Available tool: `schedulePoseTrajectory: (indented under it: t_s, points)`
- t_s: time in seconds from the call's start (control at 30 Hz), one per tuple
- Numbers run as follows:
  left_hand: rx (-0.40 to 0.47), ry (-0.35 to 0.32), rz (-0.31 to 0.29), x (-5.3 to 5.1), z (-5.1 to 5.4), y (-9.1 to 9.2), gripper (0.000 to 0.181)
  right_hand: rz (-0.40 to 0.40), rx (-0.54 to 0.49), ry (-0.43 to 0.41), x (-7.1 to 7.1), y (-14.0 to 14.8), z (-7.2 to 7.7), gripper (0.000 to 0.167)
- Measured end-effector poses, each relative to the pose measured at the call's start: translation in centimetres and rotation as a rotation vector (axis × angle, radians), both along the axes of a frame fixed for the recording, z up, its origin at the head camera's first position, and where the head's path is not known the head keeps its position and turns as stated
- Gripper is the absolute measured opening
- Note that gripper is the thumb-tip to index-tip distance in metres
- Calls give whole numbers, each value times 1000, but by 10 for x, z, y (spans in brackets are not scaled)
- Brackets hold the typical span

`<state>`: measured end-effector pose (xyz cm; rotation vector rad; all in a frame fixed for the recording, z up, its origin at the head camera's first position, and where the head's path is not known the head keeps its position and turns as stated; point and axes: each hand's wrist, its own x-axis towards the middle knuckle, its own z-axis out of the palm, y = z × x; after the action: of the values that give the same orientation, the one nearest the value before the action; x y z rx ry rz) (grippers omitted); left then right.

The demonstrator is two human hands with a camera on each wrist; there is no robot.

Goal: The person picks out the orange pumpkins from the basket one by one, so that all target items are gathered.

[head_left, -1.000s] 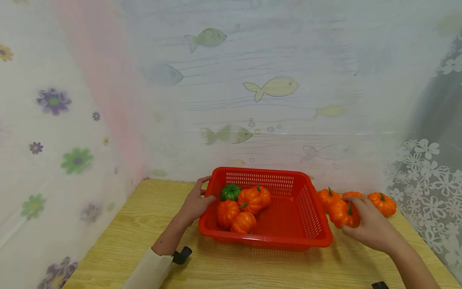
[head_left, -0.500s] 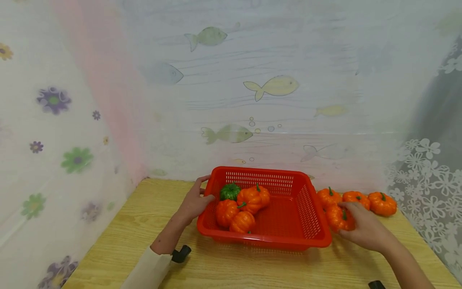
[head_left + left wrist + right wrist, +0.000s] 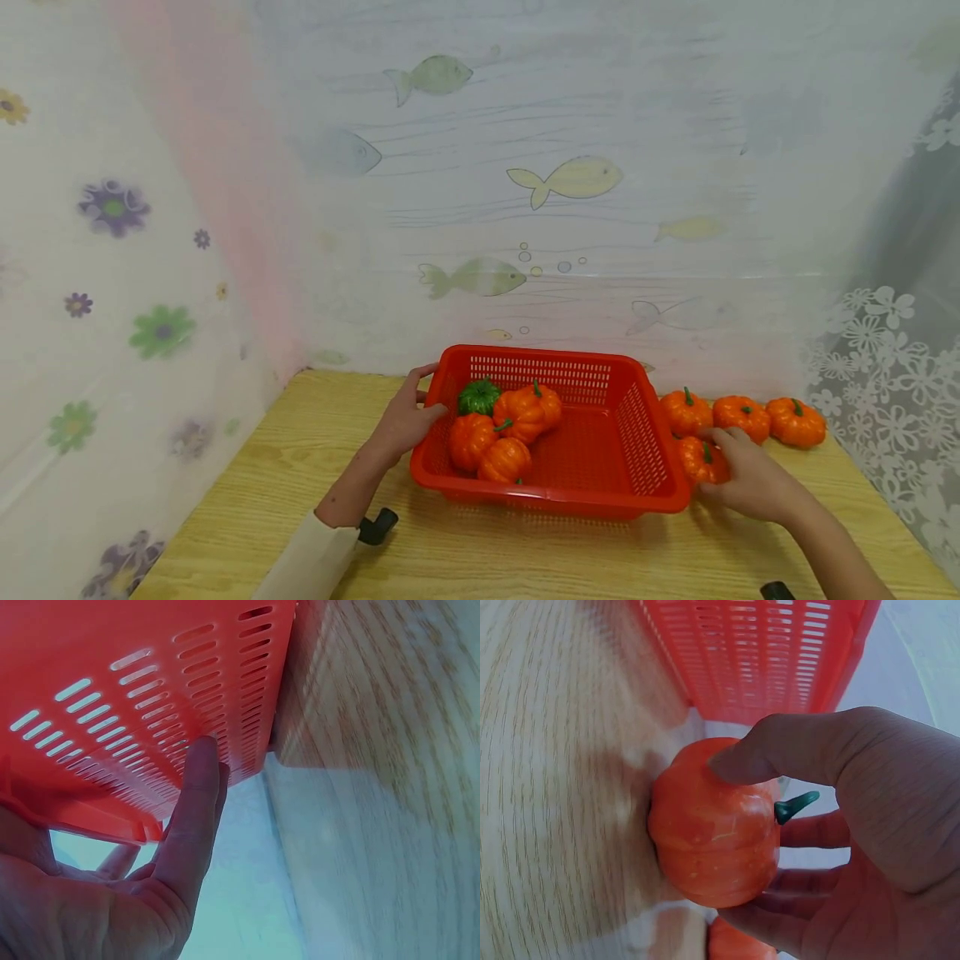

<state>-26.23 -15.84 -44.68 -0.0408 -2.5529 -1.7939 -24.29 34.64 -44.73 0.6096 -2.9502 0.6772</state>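
A red plastic basket (image 3: 570, 496) stands on the table with a green pumpkin (image 3: 478, 397) and several orange pumpkins (image 3: 504, 461) in its left half. My left hand (image 3: 405, 423) holds its left side, the thumb at the rim and the fingers along the slotted outer wall, as the left wrist view shows. Just right of the basket, my right hand (image 3: 753, 479) grips a small orange pumpkin (image 3: 712, 825) with a green stem. The thumb lies on one side of it and the fingers on the other. This pumpkin sits on or very close to the tabletop.
Three more orange pumpkins stand in a row behind the right hand: a left one (image 3: 686, 411), a middle one (image 3: 741, 418) and a right one (image 3: 797, 422). A wall sheet with fish drawings (image 3: 585, 179) hangs behind the wooden table (image 3: 300, 467).
My right hand has moved the orange pumpkin a little left and toward me, away from the back row and down beside the basket. The left hand and basket stay nearly still.
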Motion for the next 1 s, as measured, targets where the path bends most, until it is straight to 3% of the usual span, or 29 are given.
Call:
schedulePoseTrajectory:
  t_s: [0.7,1.0]
  points:
    - [0,1,-4,2,2,0,70,-3,39,18,2,1,1,76]
    - [12,3,-1,2,2,1,70,-10,34,31,6,0,9,77]
